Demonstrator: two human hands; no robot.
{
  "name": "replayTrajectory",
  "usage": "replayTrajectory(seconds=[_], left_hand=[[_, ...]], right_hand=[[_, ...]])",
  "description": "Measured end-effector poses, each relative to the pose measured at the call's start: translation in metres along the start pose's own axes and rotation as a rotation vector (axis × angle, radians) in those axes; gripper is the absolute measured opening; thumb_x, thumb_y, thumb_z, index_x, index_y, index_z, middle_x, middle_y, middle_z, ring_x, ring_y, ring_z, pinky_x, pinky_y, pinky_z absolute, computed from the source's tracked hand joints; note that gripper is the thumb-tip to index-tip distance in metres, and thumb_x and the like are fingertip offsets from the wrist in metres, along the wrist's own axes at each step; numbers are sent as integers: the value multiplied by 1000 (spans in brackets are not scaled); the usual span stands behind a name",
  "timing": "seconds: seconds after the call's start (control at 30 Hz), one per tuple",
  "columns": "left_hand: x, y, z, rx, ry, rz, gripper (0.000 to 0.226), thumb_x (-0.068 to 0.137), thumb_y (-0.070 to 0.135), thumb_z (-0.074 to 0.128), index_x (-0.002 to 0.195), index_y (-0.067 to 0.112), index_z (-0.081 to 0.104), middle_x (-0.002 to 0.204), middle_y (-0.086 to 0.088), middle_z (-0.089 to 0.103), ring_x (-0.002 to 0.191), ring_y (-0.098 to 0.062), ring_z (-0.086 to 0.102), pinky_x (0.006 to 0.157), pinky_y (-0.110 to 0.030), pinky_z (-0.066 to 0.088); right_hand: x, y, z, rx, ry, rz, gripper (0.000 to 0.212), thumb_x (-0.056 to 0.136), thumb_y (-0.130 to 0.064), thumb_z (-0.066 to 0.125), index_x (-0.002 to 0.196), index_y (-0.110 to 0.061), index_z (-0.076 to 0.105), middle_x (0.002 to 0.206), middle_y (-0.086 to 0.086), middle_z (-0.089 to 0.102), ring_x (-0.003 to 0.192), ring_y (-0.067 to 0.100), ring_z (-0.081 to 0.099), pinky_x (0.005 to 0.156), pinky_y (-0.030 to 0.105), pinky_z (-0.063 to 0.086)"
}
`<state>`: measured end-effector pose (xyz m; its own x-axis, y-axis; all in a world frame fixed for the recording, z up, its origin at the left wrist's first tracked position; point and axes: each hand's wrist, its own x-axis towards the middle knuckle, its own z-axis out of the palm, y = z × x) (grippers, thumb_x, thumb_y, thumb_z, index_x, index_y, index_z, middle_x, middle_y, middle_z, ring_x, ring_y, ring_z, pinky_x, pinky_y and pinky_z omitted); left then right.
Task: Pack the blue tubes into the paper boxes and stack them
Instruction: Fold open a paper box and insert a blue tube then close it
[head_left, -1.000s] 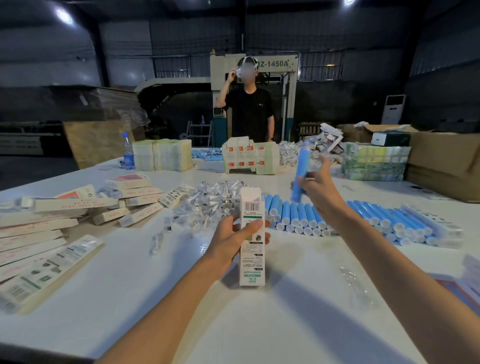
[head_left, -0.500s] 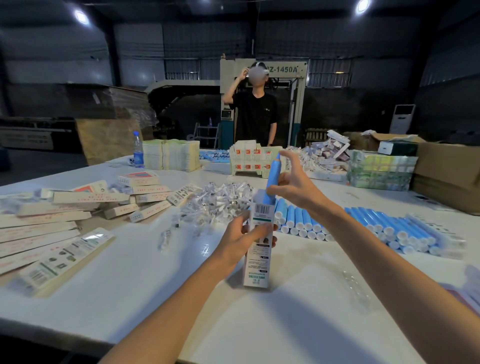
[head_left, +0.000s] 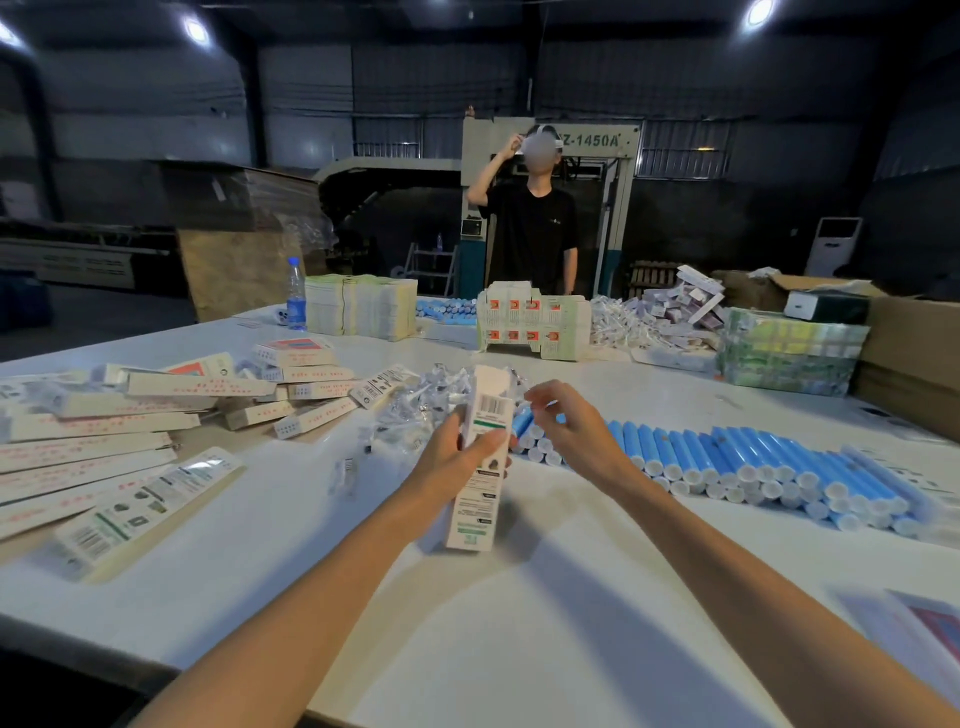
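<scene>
White paper box (head_left: 477, 501), tall and narrow, gripped upright at mid-length by left hand (head_left: 448, 462); open top just beside right hand (head_left: 571, 431), loosely curled, empty. Blue capped tubes (head_left: 727, 457) lying beyond, toward table's (head_left: 519, 634) right edge.

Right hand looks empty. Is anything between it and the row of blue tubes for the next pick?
Nothing visible. The right hand hangs directly over the left end of the blue tubes, with only open air beneath. The paper box in the left hand stands just to its left, outside that path.
</scene>
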<state>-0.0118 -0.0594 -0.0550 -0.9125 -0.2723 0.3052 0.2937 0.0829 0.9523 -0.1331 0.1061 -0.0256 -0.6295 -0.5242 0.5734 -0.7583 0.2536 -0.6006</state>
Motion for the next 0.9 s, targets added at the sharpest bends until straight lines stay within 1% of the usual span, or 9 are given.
replayTrajectory(seconds=[0.1, 0.23, 0.33, 0.43, 0.5, 0.57, 0.67, 0.77, 0.9], left_hand=[[3, -10, -23, -36, 92, 2, 30, 105, 24, 67, 134, 22, 58, 112, -4, 82, 93, -24, 80, 86, -44, 64], [5, -27, -51, -144, 248, -27, 32, 106, 20, 64, 138, 19, 58, 109, -10, 81, 83, -27, 77, 85, -46, 62], [6, -34, -68, -172, 347, -58, 31, 104, 24, 68, 134, 22, 62, 110, -13, 80, 94, -36, 76, 94, -56, 61], [6, -35, -70, -160, 370, -63, 28, 103, 27, 70, 131, 26, 64, 108, -12, 81, 99, -40, 77, 93, -56, 62], [6, -36, -69, -179, 342, -71, 28, 103, 25, 69, 131, 24, 64, 105, -14, 81, 87, -33, 79, 78, -46, 66], [7, -34, -69, -222, 303, -70, 28, 104, 20, 68, 131, 22, 63, 104, -15, 81, 77, -27, 79, 66, -36, 65], [7, -33, -68, -239, 272, -58, 30, 103, 17, 67, 133, 17, 63, 111, -17, 80, 86, -29, 80, 70, -36, 66], [6, -30, -63, -228, 210, -36, 35, 104, 17, 66, 137, 11, 60, 117, -20, 78, 97, -35, 78, 83, -42, 65], [0, -27, -39, -231, 103, -49, 39, 101, 18, 70, 138, 9, 59, 122, -19, 77, 105, -43, 77, 93, -53, 63]], right_hand=[[8, 8, 36, -133, -110, -49, 29, 102, 1, 50, 125, -10, 64, 118, 5, 66, 105, 20, 61, 96, 42, 52], [26, 10, 85, -438, -334, -204, 54, 96, 7, 52, 145, -15, 56, 148, 6, 55, 136, 25, 46, 112, 43, 41], [39, 13, 117, -636, -428, -363, 61, 91, -1, 65, 149, -16, 54, 150, 5, 54, 136, 28, 43, 110, 45, 42], [43, 13, 134, -727, -431, -512, 38, 90, -5, 68, 128, -11, 69, 127, 9, 67, 117, 30, 53, 91, 45, 55], [43, 14, 140, -677, -327, -716, 18, 77, -6, 84, 93, -11, 76, 92, 7, 74, 90, 31, 65, 70, 35, 60], [45, 14, 142, -651, -290, -799, 19, 72, -10, 90, 81, -15, 74, 81, 2, 73, 81, 28, 68, 68, 31, 59], [40, 18, 139, -537, -253, -544, 15, 92, -7, 70, 104, -15, 70, 109, 5, 70, 105, 24, 59, 92, 38, 53], [28, 18, 110, -97, 4, -149, 22, 100, -4, 63, 119, -13, 69, 113, 3, 71, 103, 17, 64, 91, 33, 53], [11, 7, 41, 308, 264, 89, 27, 101, -15, 69, 126, -15, 61, 105, 1, 73, 96, 9, 70, 84, 25, 56]])
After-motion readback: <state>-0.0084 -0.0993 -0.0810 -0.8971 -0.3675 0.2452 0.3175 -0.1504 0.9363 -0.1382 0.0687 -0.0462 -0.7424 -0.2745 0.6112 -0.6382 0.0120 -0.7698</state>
